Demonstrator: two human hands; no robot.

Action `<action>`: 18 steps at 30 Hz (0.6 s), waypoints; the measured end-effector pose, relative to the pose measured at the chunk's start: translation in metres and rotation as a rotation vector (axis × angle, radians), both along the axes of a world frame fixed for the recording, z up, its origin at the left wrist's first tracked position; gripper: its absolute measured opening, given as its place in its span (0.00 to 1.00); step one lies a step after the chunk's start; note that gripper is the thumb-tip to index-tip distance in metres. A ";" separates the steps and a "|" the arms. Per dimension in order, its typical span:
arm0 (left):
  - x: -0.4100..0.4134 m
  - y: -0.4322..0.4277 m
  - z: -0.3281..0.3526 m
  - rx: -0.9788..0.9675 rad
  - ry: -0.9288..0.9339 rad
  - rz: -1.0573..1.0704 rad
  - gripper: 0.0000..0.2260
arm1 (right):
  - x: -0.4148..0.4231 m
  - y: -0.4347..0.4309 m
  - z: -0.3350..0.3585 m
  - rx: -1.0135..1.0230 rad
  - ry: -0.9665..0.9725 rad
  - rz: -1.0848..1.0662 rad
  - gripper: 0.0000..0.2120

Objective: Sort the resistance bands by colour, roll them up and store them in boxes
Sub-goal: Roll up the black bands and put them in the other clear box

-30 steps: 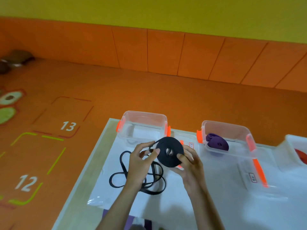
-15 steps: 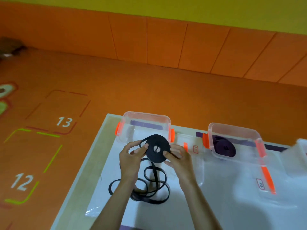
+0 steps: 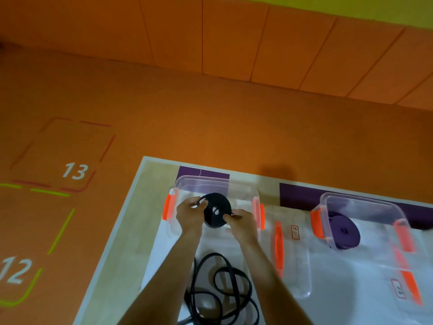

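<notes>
both hands hold the rolled black rubber resistance band, a flat coil, over the open clear plastic box with orange latches at the table's left. left hand: fingers curled on the coil's left edge, pinching it. right hand: thumb and fingers pinch the right edge.

judgement: coil looks light and soft, rubbery, probably springy; likely to unwind if edge pressure is let go. best held across the rim from two opposite sides, with the loose tail trapped under a finger.

more loose black bands lie tangled on the white sheet nearer the person. a rolled purple band sits in the second clear box to the right.
</notes>
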State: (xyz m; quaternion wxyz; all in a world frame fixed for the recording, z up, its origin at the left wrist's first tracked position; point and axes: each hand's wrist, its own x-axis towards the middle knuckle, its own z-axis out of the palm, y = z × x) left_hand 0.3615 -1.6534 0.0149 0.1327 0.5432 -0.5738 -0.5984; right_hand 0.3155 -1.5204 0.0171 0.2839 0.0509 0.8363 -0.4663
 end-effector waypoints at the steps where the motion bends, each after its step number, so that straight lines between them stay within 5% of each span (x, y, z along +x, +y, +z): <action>1: -0.005 -0.001 -0.008 -0.011 -0.053 -0.021 0.05 | -0.006 -0.004 -0.008 0.019 -0.021 0.011 0.07; 6: -0.024 -0.008 -0.041 -0.014 -0.270 -0.139 0.11 | -0.033 -0.017 -0.035 0.078 -0.201 0.009 0.09; 18: -0.044 -0.022 -0.076 0.104 -0.309 -0.168 0.13 | -0.037 -0.022 -0.067 0.077 -0.356 0.027 0.15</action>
